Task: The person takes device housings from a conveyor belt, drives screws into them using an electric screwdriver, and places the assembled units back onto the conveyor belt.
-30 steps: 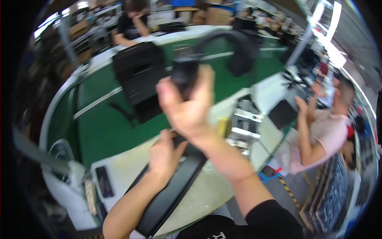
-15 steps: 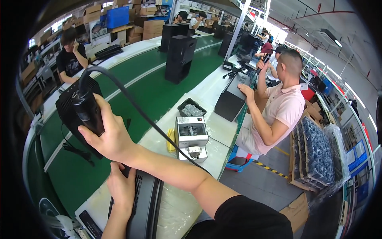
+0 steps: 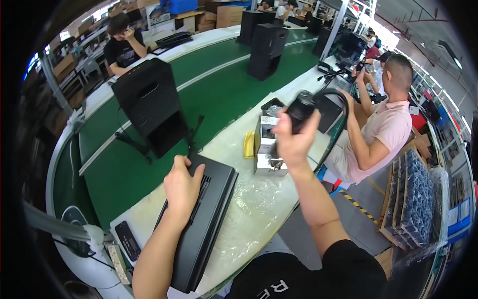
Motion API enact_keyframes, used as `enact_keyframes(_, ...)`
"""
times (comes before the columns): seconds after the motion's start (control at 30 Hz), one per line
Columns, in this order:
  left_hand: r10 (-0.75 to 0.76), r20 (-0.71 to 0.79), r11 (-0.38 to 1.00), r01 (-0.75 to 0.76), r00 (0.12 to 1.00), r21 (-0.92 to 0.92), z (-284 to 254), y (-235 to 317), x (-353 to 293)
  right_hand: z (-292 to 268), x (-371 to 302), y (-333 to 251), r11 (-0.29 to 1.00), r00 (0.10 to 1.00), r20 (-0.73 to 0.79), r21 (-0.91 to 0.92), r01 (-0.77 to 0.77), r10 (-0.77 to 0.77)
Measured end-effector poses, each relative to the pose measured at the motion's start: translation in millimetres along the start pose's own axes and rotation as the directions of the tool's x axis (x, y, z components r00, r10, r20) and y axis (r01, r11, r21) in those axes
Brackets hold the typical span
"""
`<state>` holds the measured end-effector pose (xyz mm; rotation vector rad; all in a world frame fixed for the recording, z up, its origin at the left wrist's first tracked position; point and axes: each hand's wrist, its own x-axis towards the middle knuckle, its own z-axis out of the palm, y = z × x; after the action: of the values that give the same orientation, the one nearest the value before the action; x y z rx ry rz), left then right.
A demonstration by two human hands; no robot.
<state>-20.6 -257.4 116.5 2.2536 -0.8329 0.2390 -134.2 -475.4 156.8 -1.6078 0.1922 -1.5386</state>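
My right hand [image 3: 298, 139] is raised over the bench, wrapped round a black electric screwdriver [image 3: 301, 110], slightly blurred, with a thick black cable looping from it. Behind this hand, partly hidden, stands a small white screw feeder [image 3: 269, 166]. My left hand [image 3: 182, 188] grips the far end of a long black slotted casing [image 3: 205, 219], its fingers curled over the edge and its thumb on top. The casing lies lengthwise on the plastic-covered bench.
A tall black cabinet [image 3: 149, 102] with trailing cables stands on the green conveyor [image 3: 219, 117]. Beside the feeder lie a yellow item [image 3: 249, 144] and a dark tray [image 3: 272, 108] of small parts. A dark handset [image 3: 128, 240] sits at left. A co-worker [image 3: 383, 124] is close at right.
My right hand has swung from the far left to the right with the screwdriver. My left hand stays on the casing. The view has shifted, showing more of the casing and cabinet.
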Motion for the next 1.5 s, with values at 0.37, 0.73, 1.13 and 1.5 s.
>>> enact_keyframes(0.37, 0.189, 0.065, 0.965, -0.198, 0.98, 0.172, -30.6, -17.0, -39.9, -49.3, -27.8, 63.6, 0.978, 0.991, 0.016, -0.161, 0.135, -0.134)
enact_keyframes(0.73, -0.18, 0.171, 0.947, 0.124, 0.969, 0.296, -90.6, -26.2, -95.4, 25.2, -26.2, -74.0, 0.965, 0.984, 0.175, 0.262, -0.025, -0.022)
enact_keyframes(1.13, -0.094, 0.092, 0.953, 0.063, 0.991, 0.298, -87.4, -36.9, -104.1, 172.1, -70.2, -145.5, 0.721, 0.883, 0.436, 0.668, -0.185, -0.177)
enact_keyframes(1.5, -0.03, 0.089, 0.962, 0.005, 0.996, 0.273, -86.4, -41.9, -102.3, 189.2, -80.3, -135.7, 0.747, 0.824, 0.524, 0.632, -0.208, -0.215)
